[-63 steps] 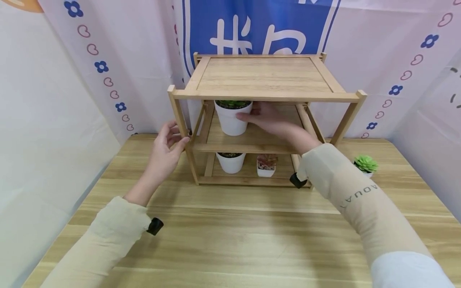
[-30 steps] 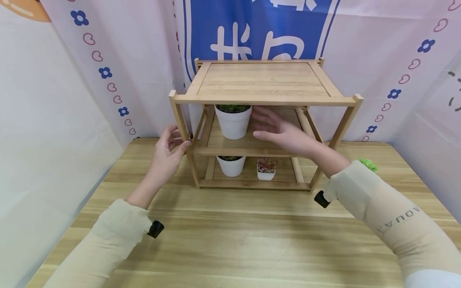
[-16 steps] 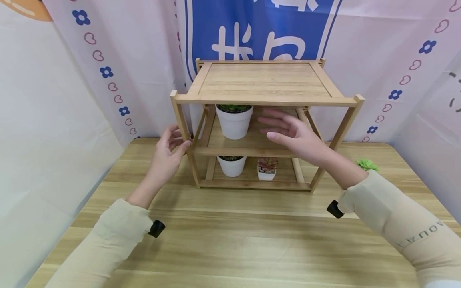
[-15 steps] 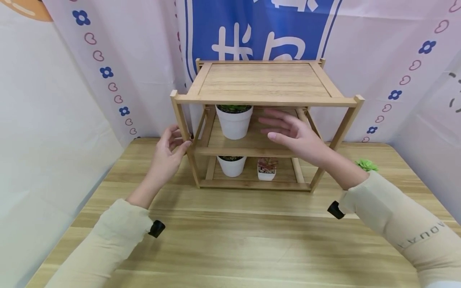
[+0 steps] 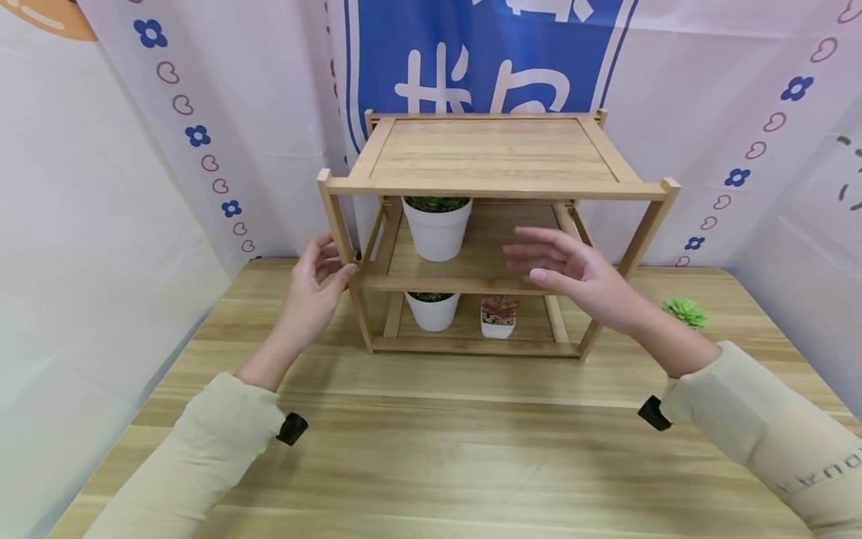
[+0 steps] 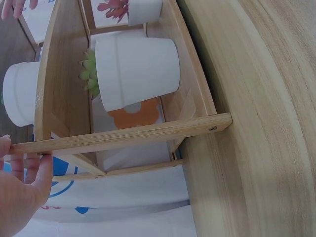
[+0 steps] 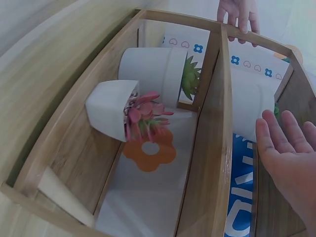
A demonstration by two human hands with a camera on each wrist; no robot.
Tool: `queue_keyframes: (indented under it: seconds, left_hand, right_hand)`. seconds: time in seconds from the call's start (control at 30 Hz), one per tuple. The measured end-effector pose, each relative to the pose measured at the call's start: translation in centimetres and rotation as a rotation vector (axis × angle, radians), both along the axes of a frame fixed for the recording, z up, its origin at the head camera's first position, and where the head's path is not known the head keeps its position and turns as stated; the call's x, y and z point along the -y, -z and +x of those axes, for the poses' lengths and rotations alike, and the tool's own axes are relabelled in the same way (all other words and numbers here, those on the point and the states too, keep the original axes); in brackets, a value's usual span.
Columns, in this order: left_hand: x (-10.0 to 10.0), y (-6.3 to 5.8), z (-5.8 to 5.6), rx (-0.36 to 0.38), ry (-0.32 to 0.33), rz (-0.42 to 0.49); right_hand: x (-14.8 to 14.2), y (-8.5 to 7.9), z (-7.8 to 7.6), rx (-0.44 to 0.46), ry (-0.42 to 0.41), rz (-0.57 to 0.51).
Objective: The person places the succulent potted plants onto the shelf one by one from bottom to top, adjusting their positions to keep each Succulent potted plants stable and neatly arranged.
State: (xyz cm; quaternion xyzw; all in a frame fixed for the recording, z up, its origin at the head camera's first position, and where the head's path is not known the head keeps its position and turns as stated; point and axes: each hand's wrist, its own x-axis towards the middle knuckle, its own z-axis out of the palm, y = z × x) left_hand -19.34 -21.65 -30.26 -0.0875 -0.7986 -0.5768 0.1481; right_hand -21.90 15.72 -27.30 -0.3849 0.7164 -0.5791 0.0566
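A three-tier wooden shelf (image 5: 498, 153) stands on the table in the head view. My left hand (image 5: 315, 283) grips its front left post between thumb and fingers, also seen in the left wrist view. On the middle tier, toward the left, sits a white potted plant (image 5: 438, 233) whose green top is partly hidden by the upper board. My right hand (image 5: 581, 275) is held off to the right of that pot, fingers extended, holding nothing. Below, on the bottom tier, are another white potted succulent (image 7: 150, 76) and a small square pot with a red succulent (image 7: 112, 109).
A small green succulent (image 5: 685, 311) stands on the wooden table (image 5: 431, 442) right of the shelf, its pot hidden behind my right forearm. A patterned curtain with a blue banner (image 5: 485, 52) hangs behind. White cloth walls flank both sides.
My right hand has let go of the white potted plant on the middle tier and drawn back to the right and toward me. The left hand stays on the post.
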Motion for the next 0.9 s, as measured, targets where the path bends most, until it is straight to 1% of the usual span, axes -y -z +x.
queue_keyframes:
  seconds: [0.33,0.63,0.9]
  left_hand:
    - [0.1,0.1,0.0,-0.007,0.002,-0.013]
    - [0.1,0.2,0.0,-0.003,0.004,-0.008]
    - [0.2,0.2,-0.1,-0.003,0.003,-0.005]
  right_hand:
    - [-2.3,0.9,1.2,-0.065,-0.016,-0.003]
    - [-4.5,1.8,2.4,-0.077,-0.006,0.029]
    - [-6.1,2.5,2.7,-0.083,-0.012,0.027]
